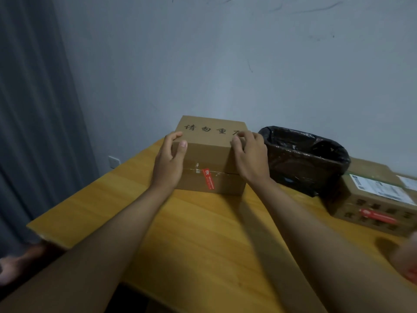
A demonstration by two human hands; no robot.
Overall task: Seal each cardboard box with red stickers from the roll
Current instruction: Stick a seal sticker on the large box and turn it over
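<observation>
A brown cardboard box (209,152) with black characters on top stands at the far end of the wooden table (203,240). A red sticker (208,178) crosses the seam on its near face. My left hand (168,162) grips the box's left edge, thumb on the near face and fingers over the top. My right hand (249,154) holds the right top corner, fingers curled over the edge. A second cardboard box (374,197) with a white label and a red sticker (378,215) lies at the right. The sticker roll is not clearly in view.
A bin lined with a black bag (304,157) stands just right of the held box. A blurred pinkish-red shape (406,260) sits at the right edge. Grey curtain hangs at the left, a wall behind. The table's left edge runs diagonally.
</observation>
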